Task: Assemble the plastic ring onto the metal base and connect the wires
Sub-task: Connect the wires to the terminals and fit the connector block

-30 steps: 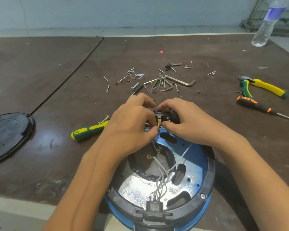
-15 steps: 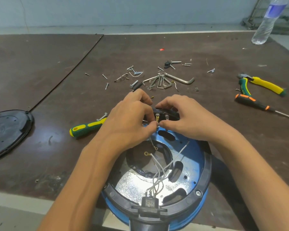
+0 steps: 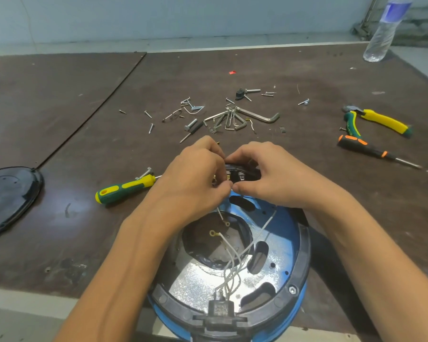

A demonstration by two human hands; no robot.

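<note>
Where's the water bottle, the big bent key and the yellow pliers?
water bottle (image 3: 383, 33), head view, clear middle of the body.
bent key (image 3: 259, 116), head view, long arm.
yellow pliers (image 3: 383, 120), head view, yellow handle.

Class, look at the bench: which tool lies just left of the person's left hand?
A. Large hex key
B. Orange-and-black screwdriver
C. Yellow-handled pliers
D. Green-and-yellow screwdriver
D: the green-and-yellow screwdriver lies beside the left hand, while the pliers and orange-and-black screwdriver are far right and the hex key is farther back.
</note>
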